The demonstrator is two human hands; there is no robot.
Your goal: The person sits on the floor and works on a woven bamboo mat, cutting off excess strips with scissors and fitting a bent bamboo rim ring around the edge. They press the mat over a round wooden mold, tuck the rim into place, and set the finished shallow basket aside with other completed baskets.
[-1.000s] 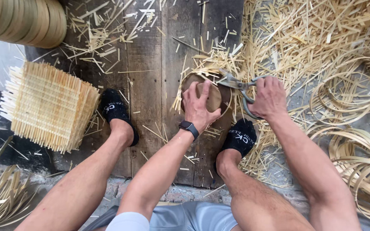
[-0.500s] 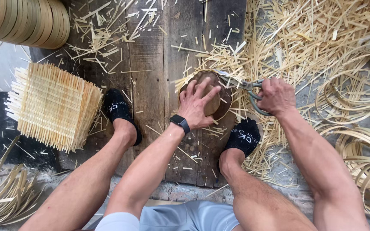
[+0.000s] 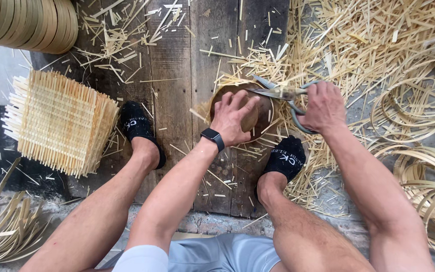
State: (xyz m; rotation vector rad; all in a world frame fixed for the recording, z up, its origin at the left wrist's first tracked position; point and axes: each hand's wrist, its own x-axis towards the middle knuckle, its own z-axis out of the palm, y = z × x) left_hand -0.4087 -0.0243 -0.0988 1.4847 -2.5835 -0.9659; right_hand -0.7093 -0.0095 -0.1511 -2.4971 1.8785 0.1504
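My head camera looks steeply down, close over my knees and hands, toward the plank floor; it's the only view.

1. Left hand flat on a round brown woven bamboo piece, fingers spread, black watch on the wrist.
2. Right hand wrapped around big grey metal scissors, blades pointing left over the round piece's top edge.
3. Two feet in black socks on dark wooden planks.
4. Stack of square pale woven bamboo mats on the left.
5. Pale bamboo scraps heaped at upper right.
6. Coiled thin bamboo strips on the right.
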